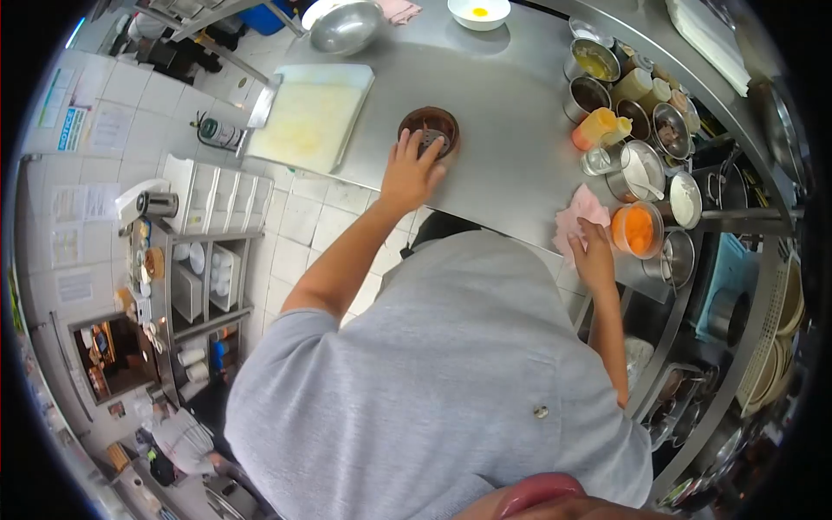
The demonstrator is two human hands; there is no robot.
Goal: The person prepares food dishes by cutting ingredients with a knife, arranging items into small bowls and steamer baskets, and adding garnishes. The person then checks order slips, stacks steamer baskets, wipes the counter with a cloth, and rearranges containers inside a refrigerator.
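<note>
My left hand (411, 179) reaches over the near side of a brown bowl (448, 124) on the steel counter. Its fingers are stretched out and spread, with the tips over the rim. Inside the bowl is a dark, round piece with small holes (428, 144), partly covered by my fingers. At the counter's front edge, on the right, my right hand (594, 258) has its fingers closed on a crumpled pink cloth (582, 213). A clear tub of orange contents (637, 230) stands just right of that hand.
A white cutting board (305, 117) lies at the left. A metal bowl (347, 28) and a white bowl with a yolk (479, 12) stand at the back. Along the right are squeeze bottles (594, 128), several metal containers and a tub of white powder (641, 169).
</note>
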